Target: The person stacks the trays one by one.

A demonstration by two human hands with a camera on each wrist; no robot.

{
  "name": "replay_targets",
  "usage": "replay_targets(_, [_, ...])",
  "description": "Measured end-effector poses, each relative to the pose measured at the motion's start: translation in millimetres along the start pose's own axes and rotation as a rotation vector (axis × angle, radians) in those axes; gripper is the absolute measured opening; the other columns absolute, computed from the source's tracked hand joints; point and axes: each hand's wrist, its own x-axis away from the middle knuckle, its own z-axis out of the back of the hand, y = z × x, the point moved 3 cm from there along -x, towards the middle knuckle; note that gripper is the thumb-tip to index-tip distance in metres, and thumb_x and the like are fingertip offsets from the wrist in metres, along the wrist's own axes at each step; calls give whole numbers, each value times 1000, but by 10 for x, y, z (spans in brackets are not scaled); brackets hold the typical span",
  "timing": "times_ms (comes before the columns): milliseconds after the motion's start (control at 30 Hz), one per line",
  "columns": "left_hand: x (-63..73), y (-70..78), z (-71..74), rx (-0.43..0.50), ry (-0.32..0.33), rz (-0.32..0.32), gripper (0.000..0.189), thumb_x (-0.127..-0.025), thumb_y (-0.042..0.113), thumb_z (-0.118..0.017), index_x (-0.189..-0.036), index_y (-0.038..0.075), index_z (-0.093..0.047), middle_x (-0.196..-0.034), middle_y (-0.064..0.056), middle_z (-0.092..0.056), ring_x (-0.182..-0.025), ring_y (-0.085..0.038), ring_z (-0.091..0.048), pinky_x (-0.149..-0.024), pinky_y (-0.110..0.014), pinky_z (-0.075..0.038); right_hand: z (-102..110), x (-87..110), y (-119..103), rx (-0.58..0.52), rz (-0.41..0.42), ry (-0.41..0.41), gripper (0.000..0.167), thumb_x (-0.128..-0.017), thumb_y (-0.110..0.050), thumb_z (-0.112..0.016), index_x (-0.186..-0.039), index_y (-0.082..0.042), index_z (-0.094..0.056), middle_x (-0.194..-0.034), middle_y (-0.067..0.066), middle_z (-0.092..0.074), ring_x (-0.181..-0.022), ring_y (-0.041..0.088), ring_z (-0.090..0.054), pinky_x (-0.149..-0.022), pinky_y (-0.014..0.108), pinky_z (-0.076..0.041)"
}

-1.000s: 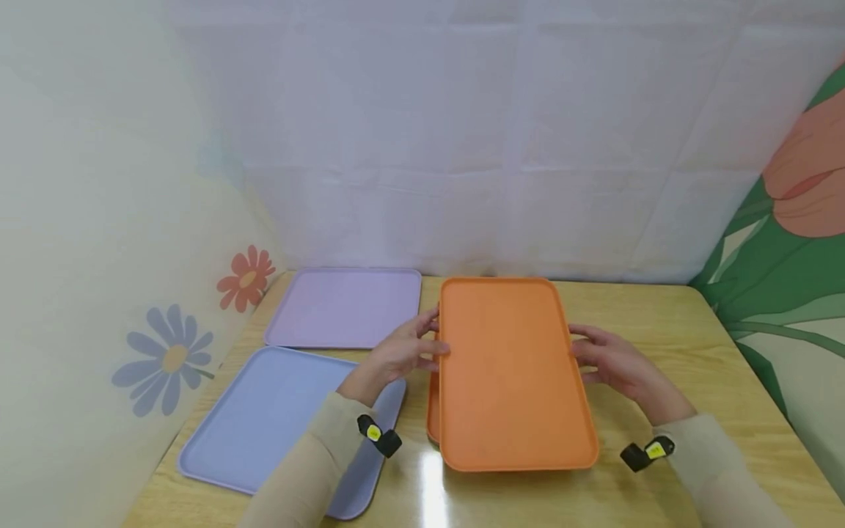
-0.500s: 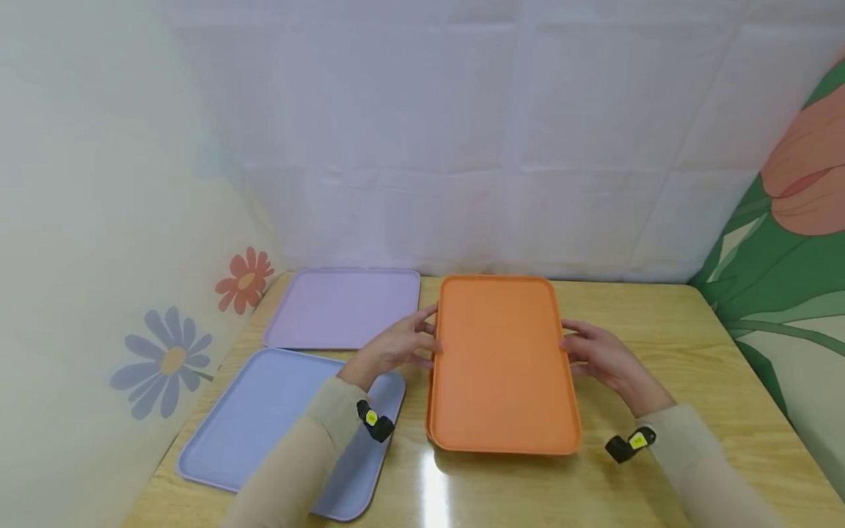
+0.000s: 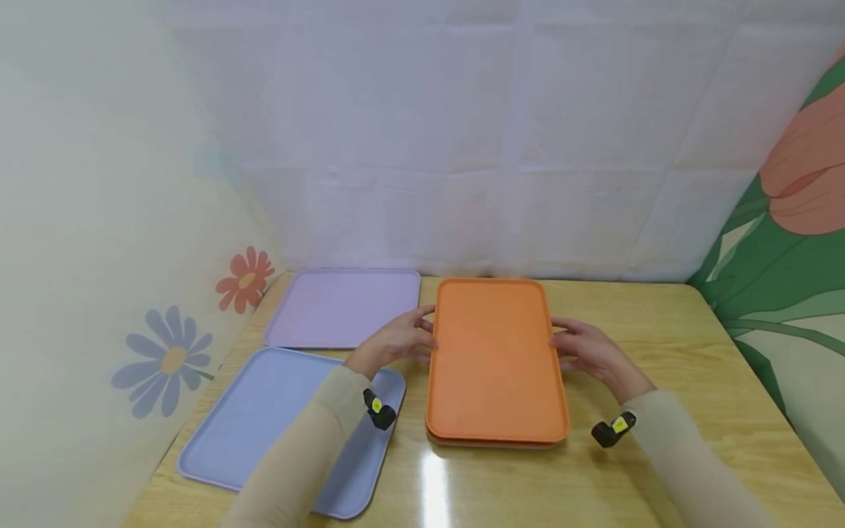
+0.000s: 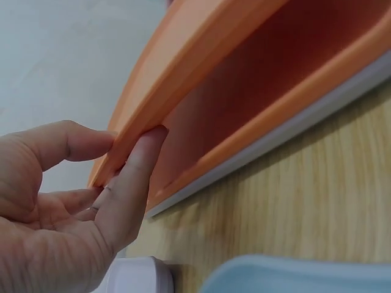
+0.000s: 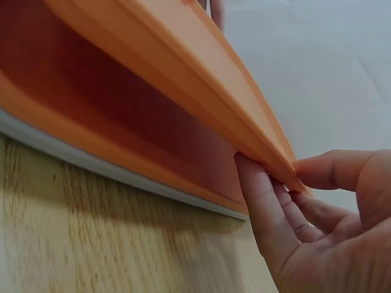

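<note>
Both hands are on it: the left hand [image 3: 396,339] pinches the left edge of the upper orange tray [image 3: 498,359], the right hand [image 3: 590,352] pinches the right edge, each grip narrow, thumb above the rim, fingers under it. The tray spans the space between the hands, held partway along its long sides. And look at its line: the long axis runs away from the person, one short end toward the white backdrop [image 3: 462,147], the other toward the body. The wrist views show a gap below, then a lower orange tray [image 4: 275,116] on a pale tray [image 4: 305,115], over the table [image 3: 660,330].
</note>
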Motion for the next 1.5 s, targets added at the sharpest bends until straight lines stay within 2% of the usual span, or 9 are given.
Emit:
replay_targets(200, [-68,-11,-3,-77,35,24,94,-81,-15,-61,-162,6,-16,-114,-14,-46,-82,-19,-59,-65,-33,-62,-7,-65,16,50,-5,16,64,-98,-4,-53,-155,8,-26,-106,5,-62,-87,13,-65,-73,33,-62])
replay_targets(433, [-87,-17,-13,-178,74,49,93,-81,-14,-62,-161,4,-19,-111,-14,-47,-84,-20,-56,-68,-35,-63,-33,-111,51,95,-4,18,63,-97,-1,-53,-154,9,-28,-105,6,-63,-85,13,-65,-71,33,-62])
replay_targets(700, [-77,-30,-31,-256,90,60,93,-80,-13,-61,-161,3,-18,-105,-11,-49,-75,-17,-56,-66,-33,-63,-76,-82,17,160,-18,32,62,-97,-3,-54,-153,9,-30,-117,17,-62,-86,14,-64,-69,32,-62])
replay_targets(967, [-56,23,-79,-357,121,70,90,-78,-14,-56,-159,-1,-20,-106,-15,-51,-76,-20,-60,-67,-37,-64,-102,-125,17,242,-54,66,61,-95,-2,-55,-151,8,-34,-108,16,-66,-84,15,-66,-70,33,-62])
replay_targets(1167, [-71,-2,-102,-444,141,82,86,-78,-12,-57,-157,-3,-26,-112,-19,-56,-75,-23,-65,-64,-34,-63,-110,-159,25,318,-77,98,60,-93,-1,-56,-150,8,-39,-114,23,-66,-82,15,-65,-70,34,-62])
replay_targets(1367, [-53,13,-126,-471,155,83,80,-78,-11,-58,-154,-7,-31,-117,-21,-56,-76,-25,-66,-64,-34,-63,-106,-162,23,352,-66,110,56,-91,0,-58,-145,10,-44,-109,23,-67,-74,14,-66,-70,34,-63])
replay_targets(1500, [-29,9,-132,-476,163,76,74,-77,-10,-58,-148,-11,-37,-113,-20,-57,-72,-24,-65,-63,-33,-63,-102,-154,22,384,-61,111,55,-90,0,-60,-142,13,-45,-104,21,-68,-71,14,-67,-70,35,-63])
